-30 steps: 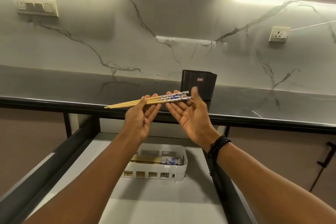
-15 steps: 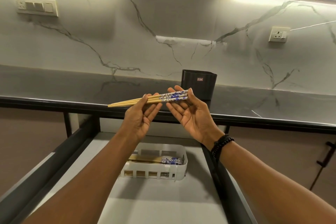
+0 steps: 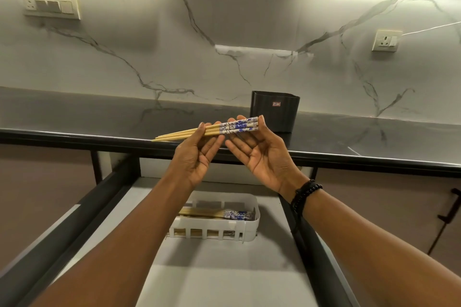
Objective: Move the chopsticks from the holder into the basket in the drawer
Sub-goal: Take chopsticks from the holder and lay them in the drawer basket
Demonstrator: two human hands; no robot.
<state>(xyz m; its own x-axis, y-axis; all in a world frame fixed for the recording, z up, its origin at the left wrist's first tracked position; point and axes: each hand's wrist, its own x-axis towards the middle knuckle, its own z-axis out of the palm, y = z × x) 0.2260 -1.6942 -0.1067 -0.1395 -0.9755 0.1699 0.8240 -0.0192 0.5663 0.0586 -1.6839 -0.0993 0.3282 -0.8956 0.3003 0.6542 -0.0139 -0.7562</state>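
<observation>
Compared with half a second ago, the chopsticks (image 3: pixel 237 125) are lifted a little higher in the frame. Their patterned ends, uneven a second ago, are now lined up flush.

The bundle is held almost level at the centre of the frame, above the front edge of the dark counter (image 3: pixel 99 117). The bare wooden tips are pointed left and slightly down, and the blue-and-white ends are turned right. It is pinched by the left grip (image 3: pixel 197 157): the thumb is laid over the front of the sticks near their middle, and the fingers are placed behind them.

The right grip (image 3: pixel 262 154) is turned palm up with its fingers fairly straight. The patterned ends are rested on the fingertips, and the thumb tip is set against the butt ends, so this grip is spread rather than curled round the sticks. A dark beaded bracelet (image 3: pixel 303 194) is worn on the right wrist.

The black holder (image 3: pixel 275 112) is stood on the counter just behind the right grip, close to the marble wall (image 3: pixel 224 20). Its inside cannot be seen.

In the lower centre of the frame the drawer (image 3: pixel 224 271) is seen open. The white basket (image 3: pixel 250 228) is set on its pale floor toward the back. The stored chopsticks (image 3: pixel 224 213), of the same pattern, are laid flat in the basket with patterned ends to the right.
</observation>
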